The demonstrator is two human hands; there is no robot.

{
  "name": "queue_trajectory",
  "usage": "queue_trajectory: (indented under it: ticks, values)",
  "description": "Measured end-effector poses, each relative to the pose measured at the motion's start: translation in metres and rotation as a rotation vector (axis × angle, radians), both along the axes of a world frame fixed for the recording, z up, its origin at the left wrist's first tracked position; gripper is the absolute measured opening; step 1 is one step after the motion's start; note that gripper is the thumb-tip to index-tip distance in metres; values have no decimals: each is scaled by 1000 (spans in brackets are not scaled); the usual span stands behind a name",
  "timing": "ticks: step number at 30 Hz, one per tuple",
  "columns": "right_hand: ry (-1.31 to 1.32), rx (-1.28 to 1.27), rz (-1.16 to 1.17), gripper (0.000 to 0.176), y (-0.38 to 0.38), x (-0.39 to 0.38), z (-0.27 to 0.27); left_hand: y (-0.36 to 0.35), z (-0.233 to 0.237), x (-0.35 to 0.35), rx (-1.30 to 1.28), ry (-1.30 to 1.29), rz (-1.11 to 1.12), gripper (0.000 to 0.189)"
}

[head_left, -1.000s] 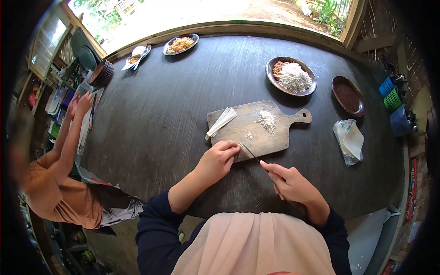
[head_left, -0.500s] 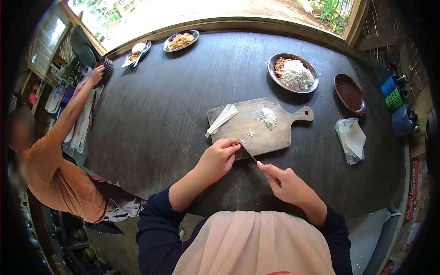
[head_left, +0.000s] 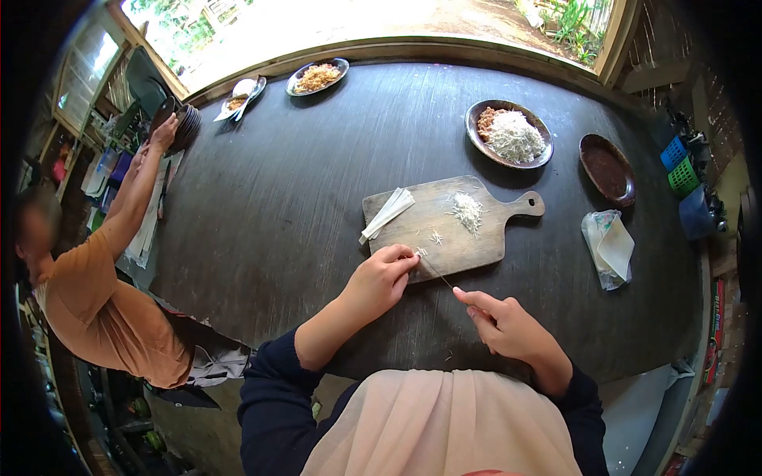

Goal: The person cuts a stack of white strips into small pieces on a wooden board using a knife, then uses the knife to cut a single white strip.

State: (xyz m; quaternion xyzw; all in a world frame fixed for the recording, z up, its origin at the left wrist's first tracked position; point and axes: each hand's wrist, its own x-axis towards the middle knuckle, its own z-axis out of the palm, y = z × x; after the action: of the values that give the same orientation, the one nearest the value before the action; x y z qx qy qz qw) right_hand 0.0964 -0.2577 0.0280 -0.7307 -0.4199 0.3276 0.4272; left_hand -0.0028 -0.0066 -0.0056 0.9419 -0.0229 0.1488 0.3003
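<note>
A wooden cutting board [head_left: 435,208] lies on the dark table, its handle pointing right. My left hand [head_left: 375,279] is closed at the board's near edge, fingertips pinching thin white pieces [head_left: 421,252] beside the blade. In my right hand [head_left: 504,325] is a thin knife [head_left: 439,274], its handle hidden by the fingers and its tip near my left fingertips. Long pale strips [head_left: 387,215] rest at the board's left side. A heap of fine white shreds [head_left: 467,213] sits near the handle, with a few loose shreds [head_left: 436,237] below it.
Beyond the board stands a plate [head_left: 471,143] heaped with white shreds and a reddish-brown food. An oval brown dish [head_left: 606,165] and a plastic packet [head_left: 609,250] lie to the right. Plates of food [head_left: 317,77] are far left, where a co-worker [head_left: 131,317] handles stacked dark plates [head_left: 187,127].
The knife blade has tilted slightly and my right hand has shifted a little right and down. The co-worker has tipped a dark plate up from the stack.
</note>
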Motion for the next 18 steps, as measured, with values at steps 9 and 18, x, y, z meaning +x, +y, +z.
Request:
queue_trajectory:
  ticks: [9, 18]
  values:
    - [-130, -3, -24, 35, 3, -7, -6, 0, 1, 0, 4, 4, -5, 29]
    - [-117, -2, -52, 35, 6, -7, -12, 0, 2, 1, 25, -13, -19, 28]
